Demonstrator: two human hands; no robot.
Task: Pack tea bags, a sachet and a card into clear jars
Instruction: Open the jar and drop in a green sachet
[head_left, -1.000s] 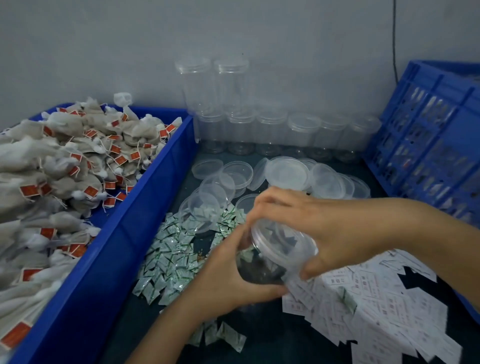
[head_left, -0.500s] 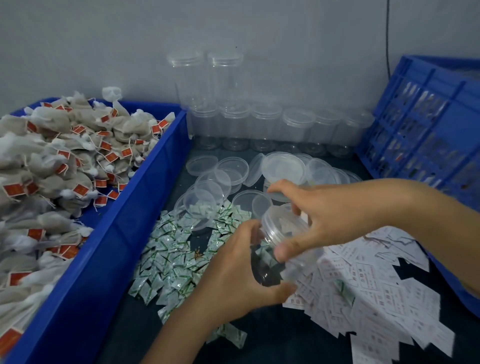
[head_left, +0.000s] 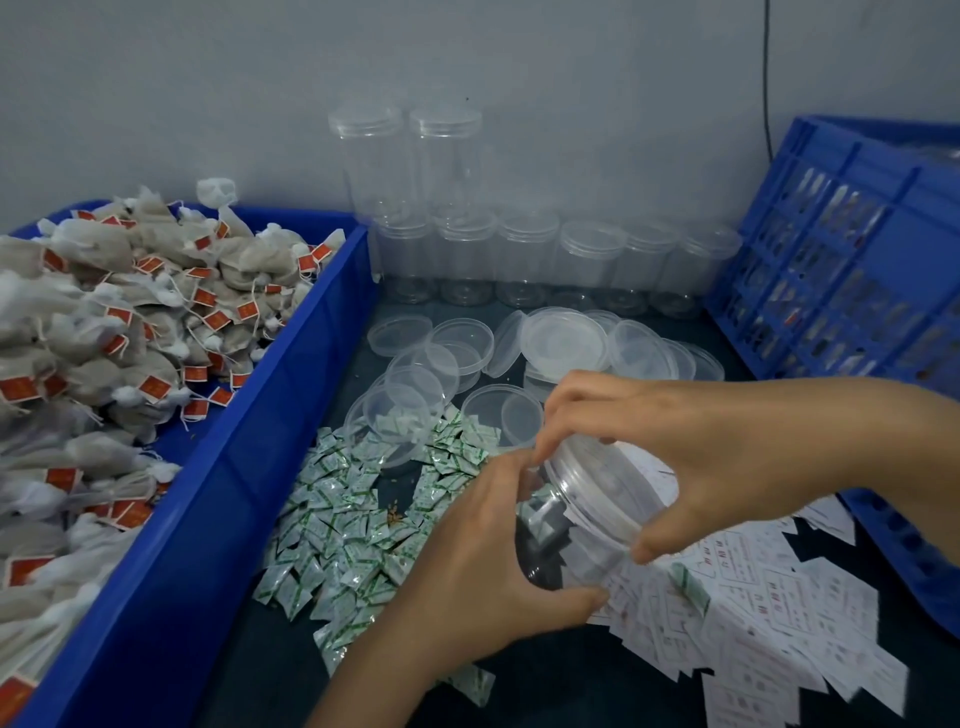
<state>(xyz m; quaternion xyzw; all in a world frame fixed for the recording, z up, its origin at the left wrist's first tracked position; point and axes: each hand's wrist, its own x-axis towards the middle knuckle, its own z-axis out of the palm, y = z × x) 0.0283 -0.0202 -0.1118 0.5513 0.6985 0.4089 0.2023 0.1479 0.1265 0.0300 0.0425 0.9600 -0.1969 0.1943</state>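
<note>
Left hand (head_left: 483, 566) and right hand (head_left: 685, 452) grip 1 tilted jar (head_left: 597, 501).

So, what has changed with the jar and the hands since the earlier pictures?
The right hand has turned its grip round the lid, and the jar has tipped further onto its side, lid end toward the right. The left hand still holds the jar's body. Sachets, cards, loose lids and tea bags lie as before.

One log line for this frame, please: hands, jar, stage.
left hand grips clear jar body | right hand grips jar's top end | jar tilted, contents unclear | stage: likely closing jar
</note>
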